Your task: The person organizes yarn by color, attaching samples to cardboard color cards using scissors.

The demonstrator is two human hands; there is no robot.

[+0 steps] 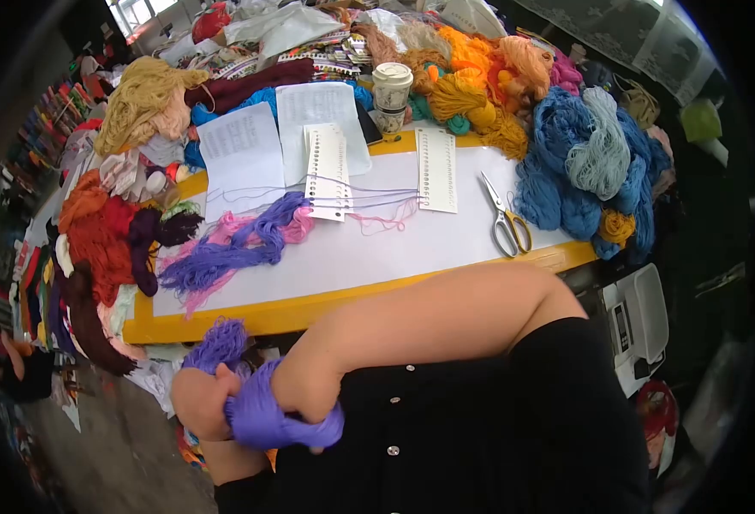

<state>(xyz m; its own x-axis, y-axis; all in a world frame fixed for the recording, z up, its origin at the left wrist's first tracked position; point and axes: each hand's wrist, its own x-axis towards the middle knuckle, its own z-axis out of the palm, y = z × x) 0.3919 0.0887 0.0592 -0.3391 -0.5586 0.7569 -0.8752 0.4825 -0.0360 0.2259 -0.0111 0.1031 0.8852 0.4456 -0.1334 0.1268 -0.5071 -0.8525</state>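
The right hand (304, 396) is mostly hidden. A purple skein (266, 421) wraps around it at the wrist, and I cannot tell whether its fingers are curled or spread. The bare forearm crosses the body from the right. The left hand (196, 403) is clearer: its fingers are closed in a fist around the same skein, and one tuft of yarn sticks up above the knuckles. Both hands and the skein sit against the black buttoned top, well nearer the body than the scissors (506, 224) and off to their left, below the table's edge. The left forearm is cut off by the bottom of the frame.

There is one pair of scissors, lying shut on the white board with a yellow edge (352, 257). Two punched cards (436, 170) lie just left of the scissors, with thin threads strung between them. Further left lies one loose purple and pink bundle (249, 244). Beyond the cards are two printed sheets (240, 154), whose text is too small to read. One lidded paper cup (392, 90) stands beyond the scissors and to their left. One heap of blue skeins (583, 171) rises just right of the scissors. The yarn piles further back blur together, so I cannot count them.
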